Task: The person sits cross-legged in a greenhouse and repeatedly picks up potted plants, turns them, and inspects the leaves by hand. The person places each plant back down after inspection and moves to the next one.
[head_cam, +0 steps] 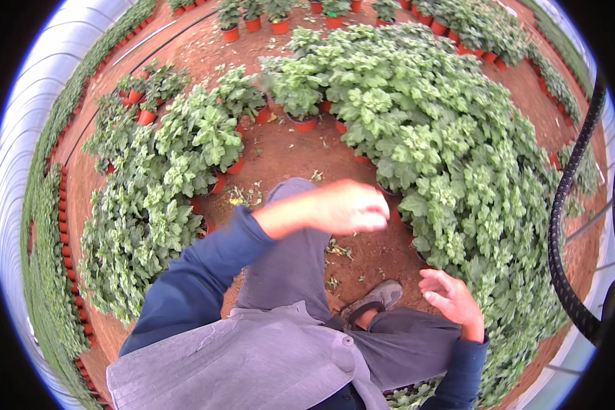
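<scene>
My left hand (351,206), blurred by motion, hangs over my knee and the soil between two groups of potted plants; its fingers are bent and it is not plain whether something is in them. At the lower right, my right hand (448,297) is beside the edge of the large group of leafy green potted plants (441,169), palm partly turned up, fingers apart, holding nothing. A smaller group of the same plants (169,189) stands at the left. Under the leaves, orange-red plastic pots (303,123) show in places.
Reddish soil (297,148) lies between the groups, with torn leaves (243,196) scattered on it. More potted plants (281,15) stand at the top. My shoe (376,300) rests near my right hand. A black braided cable (564,205) curves down the right side.
</scene>
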The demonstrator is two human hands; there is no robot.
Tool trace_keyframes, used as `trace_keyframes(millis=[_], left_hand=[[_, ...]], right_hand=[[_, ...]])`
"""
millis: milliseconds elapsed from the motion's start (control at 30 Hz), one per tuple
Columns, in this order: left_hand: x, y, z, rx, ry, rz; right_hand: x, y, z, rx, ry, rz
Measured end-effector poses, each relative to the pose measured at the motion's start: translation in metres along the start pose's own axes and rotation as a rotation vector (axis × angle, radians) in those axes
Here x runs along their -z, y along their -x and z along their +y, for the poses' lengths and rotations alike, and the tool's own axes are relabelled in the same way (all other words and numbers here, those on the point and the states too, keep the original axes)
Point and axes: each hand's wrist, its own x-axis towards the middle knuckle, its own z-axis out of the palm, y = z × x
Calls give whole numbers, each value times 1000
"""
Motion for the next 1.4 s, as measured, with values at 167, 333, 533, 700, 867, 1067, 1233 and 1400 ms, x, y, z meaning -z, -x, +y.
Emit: trace_keyframes(millis=[167, 333, 533, 700, 867, 1067, 1233, 1400], left_hand=[[72, 23, -124, 442, 322, 287], [51, 45, -276, 947, 770, 656], [48, 10, -377, 1112, 868, 937], [65, -25, -427, 1112, 948, 1107], [73, -38, -465, 1023, 998, 1190], [82, -32, -457, 1011, 981, 1214], [78, 13, -427, 1162, 1119, 952], [71, 41, -369, 1158, 1144, 793]], right_hand=[[-23, -39, 28, -116, -174, -71], [-37, -78, 57, 11, 146, -177], [-23, -103, 68, -122, 49, -170], [-21, -116, 68, -190, 2, -159], [-16, -123, 73, -185, 127, -161], [-16, -143, 46, -260, 101, -172], [-18, -143, 39, -319, 44, -184], [-22, -132, 54, -92, 204, -182]])
